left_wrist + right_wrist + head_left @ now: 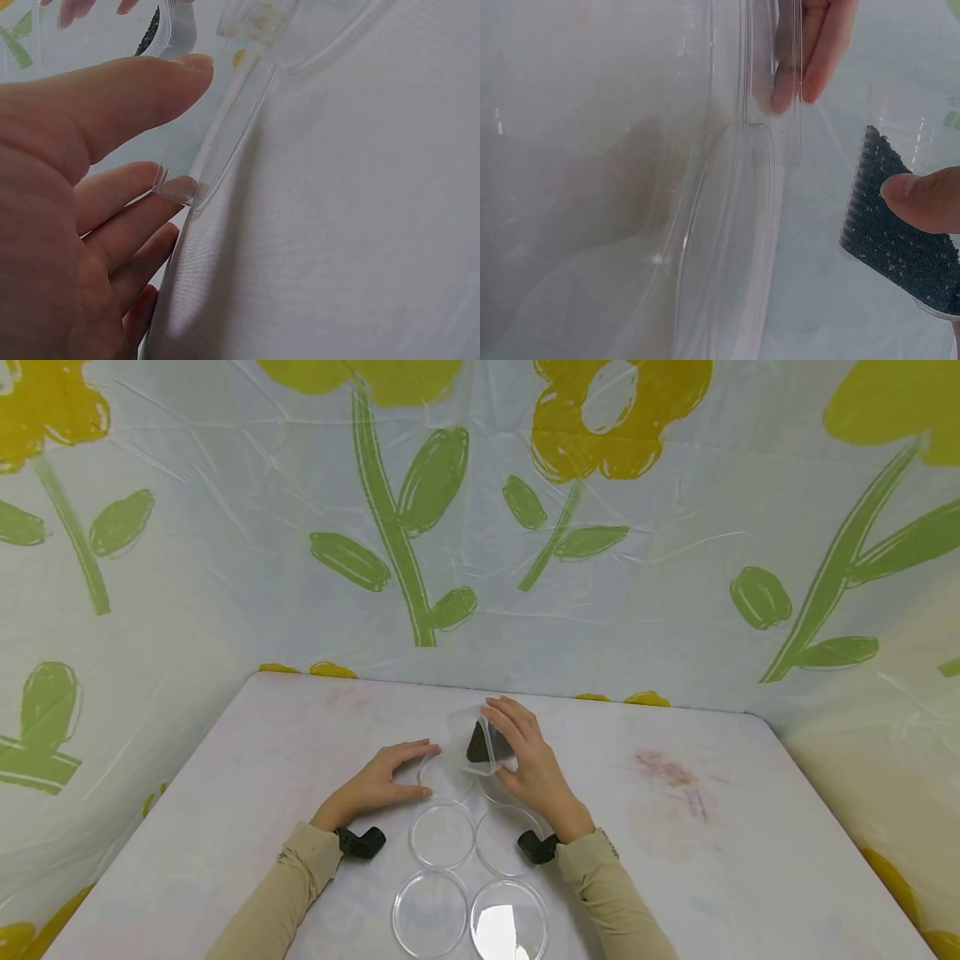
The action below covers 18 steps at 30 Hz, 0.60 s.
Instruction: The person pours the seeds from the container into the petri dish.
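Note:
My right hand (534,768) grips a clear plastic box (491,756) by its sides, with the box tipped over toward the left. Fine black grains (900,217), like small seeds, lie slanted inside it, with the thumb against the wall. Below and left of the box is a clear round petri dish (447,783) in the far row. Around its left rim, my left hand (382,781) spreads thumb and fingers, their tips right at the edge. Through the clear wall (232,142), fingertips of this hand show. Under the box, another petri dish (498,792) is partly hidden.
Several more petri dishes stand in two columns nearer me, among them a middle-left dish (442,837), a middle-right dish (510,842) and a near-left dish (429,914). A near-right dish (508,920) reflects light. The pale cloth-covered table (712,860) meets a flowered curtain (675,610) behind.

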Each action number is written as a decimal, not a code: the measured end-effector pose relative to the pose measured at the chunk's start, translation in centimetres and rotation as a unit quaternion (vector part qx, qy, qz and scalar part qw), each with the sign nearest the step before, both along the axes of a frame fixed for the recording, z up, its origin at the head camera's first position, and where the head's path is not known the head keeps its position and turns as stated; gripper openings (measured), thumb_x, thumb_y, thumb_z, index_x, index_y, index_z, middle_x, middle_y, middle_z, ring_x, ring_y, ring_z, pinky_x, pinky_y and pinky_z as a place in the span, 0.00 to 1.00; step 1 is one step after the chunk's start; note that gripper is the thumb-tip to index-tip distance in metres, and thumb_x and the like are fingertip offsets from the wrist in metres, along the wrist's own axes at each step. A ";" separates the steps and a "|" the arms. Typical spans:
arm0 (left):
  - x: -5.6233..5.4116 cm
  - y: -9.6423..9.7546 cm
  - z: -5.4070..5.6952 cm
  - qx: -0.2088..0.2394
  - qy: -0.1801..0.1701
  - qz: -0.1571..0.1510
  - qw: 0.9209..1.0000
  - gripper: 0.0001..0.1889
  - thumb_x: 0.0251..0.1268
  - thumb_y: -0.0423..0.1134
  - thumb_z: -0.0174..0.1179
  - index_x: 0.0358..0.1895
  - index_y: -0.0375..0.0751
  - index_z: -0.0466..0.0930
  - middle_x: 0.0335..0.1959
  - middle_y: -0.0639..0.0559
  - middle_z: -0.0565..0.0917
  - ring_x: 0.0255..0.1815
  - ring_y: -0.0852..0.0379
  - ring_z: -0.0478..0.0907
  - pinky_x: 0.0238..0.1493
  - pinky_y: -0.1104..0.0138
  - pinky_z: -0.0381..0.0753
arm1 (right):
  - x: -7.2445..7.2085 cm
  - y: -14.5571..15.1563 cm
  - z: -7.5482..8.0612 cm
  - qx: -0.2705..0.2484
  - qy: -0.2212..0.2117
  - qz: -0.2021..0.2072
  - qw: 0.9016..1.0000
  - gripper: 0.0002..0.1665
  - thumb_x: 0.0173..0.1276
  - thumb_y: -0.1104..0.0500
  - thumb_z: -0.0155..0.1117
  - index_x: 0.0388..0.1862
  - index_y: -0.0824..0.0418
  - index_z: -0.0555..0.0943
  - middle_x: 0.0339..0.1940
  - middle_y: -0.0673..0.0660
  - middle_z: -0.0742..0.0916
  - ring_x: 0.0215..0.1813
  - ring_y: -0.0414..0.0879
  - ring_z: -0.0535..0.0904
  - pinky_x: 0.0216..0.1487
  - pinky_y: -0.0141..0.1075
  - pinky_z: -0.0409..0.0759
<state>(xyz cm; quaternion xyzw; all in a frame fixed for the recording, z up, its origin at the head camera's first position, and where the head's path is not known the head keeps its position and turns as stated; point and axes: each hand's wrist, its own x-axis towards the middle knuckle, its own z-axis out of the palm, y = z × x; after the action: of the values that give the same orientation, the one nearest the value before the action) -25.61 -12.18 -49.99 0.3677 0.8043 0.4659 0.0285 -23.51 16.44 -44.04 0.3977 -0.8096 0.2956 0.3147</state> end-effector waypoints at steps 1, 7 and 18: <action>0.0 0.0 0.0 0.001 0.001 0.000 1.000 0.35 0.58 0.41 0.72 0.69 0.37 0.72 0.70 0.43 0.71 0.75 0.42 0.60 0.72 0.43 0.56 | 0.0 0.0 0.0 0.002 0.000 -0.001 1.000 0.56 0.36 0.84 0.64 0.71 0.62 0.68 0.71 0.61 0.71 0.74 0.59 0.62 0.47 0.46 0.82; 0.0 -0.1 0.0 0.003 0.006 -0.003 1.000 0.35 0.58 0.42 0.72 0.69 0.37 0.72 0.70 0.43 0.72 0.75 0.41 0.60 0.72 0.43 0.56 | 0.0 -0.2 0.1 0.013 0.002 -0.004 1.000 0.56 0.37 0.84 0.65 0.72 0.60 0.68 0.72 0.60 0.71 0.75 0.58 0.61 0.47 0.44 0.83; -0.1 0.0 -0.1 0.004 0.005 -0.005 1.000 0.35 0.58 0.41 0.72 0.69 0.36 0.71 0.70 0.42 0.71 0.75 0.42 0.60 0.72 0.43 0.56 | 0.2 -0.4 0.2 0.023 0.012 -0.009 1.000 0.56 0.38 0.84 0.66 0.71 0.60 0.69 0.72 0.60 0.72 0.74 0.58 0.62 0.42 0.42 0.83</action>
<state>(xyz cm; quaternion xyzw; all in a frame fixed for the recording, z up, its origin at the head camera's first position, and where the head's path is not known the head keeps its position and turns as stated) -25.70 -12.16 -50.07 0.3740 0.8008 0.4672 0.0248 -23.32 16.03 -43.87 0.4009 -0.8158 0.2693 0.3182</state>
